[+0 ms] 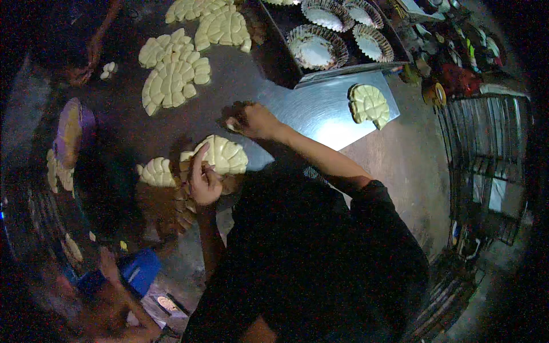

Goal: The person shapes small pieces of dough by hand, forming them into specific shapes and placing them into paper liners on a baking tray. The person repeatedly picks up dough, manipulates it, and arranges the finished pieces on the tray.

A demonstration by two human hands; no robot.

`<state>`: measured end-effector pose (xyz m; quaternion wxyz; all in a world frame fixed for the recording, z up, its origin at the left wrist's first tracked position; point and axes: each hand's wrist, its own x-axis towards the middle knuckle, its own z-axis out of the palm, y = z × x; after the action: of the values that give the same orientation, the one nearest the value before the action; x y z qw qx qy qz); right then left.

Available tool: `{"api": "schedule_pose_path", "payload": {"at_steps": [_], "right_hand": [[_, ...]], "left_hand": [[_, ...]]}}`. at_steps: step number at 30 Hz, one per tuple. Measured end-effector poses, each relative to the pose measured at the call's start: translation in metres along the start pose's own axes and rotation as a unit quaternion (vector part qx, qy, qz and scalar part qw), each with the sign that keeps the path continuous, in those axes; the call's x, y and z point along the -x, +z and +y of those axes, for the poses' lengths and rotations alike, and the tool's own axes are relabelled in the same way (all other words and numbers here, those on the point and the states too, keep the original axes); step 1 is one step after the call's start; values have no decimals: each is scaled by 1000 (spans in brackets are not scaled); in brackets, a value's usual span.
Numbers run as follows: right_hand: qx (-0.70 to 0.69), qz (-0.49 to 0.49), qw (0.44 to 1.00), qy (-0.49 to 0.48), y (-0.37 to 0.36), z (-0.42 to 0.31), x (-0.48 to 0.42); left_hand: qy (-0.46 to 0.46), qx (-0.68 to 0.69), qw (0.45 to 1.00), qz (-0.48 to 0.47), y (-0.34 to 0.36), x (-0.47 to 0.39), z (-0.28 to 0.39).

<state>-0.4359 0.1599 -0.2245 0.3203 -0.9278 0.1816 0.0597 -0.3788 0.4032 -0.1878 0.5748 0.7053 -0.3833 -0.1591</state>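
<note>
My left hand (205, 182) is at the edge of a cluster of pale dough pieces (225, 156) on the dark worktop. Its index finger stretches over the dough, and the fingers are apart. My right hand (257, 121) is a little farther out, closed around a small pale lump of dough (232, 124); its fingertips are blurred in shadow. A smaller dough cluster (156, 172) lies left of my left hand. Farther out are more cut dough pieces (169, 85), pressed side by side. Another dough cluster (369, 104) rests on a shiny metal sheet (313, 103) to the right.
Fluted metal tins (319, 48) stand in a dark tray (296, 70) at the far right. Across the table another person's arm (96, 47) reaches in near two small dough balls (109, 70). A second person's arm (124, 296) shows at lower left. Rolls of tape (439, 93) lie right.
</note>
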Motion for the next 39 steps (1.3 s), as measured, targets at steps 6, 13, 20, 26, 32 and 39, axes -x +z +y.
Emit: {"api": "schedule_pose_path", "payload": {"at_steps": [6,13,20,26,32,39], "right_hand": [[-750,-238,612,75,-54,27,19],[-814,-255,520,-51,-180,86,84],[-294,79,952,27,-239,150,-8],[-36,279,956,-77,-220,128,18],[-584,-123,803,7,-161,2,97],[-542,-251,799,64,-103,-68,57]], "left_hand": [[75,-20,990,121,59,-4,26],[-59,-193,967,155,125,1,90],[30,-213,975,55,167,-45,122],[165,-166,954,-185,144,-79,119],[90,587,698,-401,100,-110,96],[-22,581,756,-299,9,-82,46]]}}
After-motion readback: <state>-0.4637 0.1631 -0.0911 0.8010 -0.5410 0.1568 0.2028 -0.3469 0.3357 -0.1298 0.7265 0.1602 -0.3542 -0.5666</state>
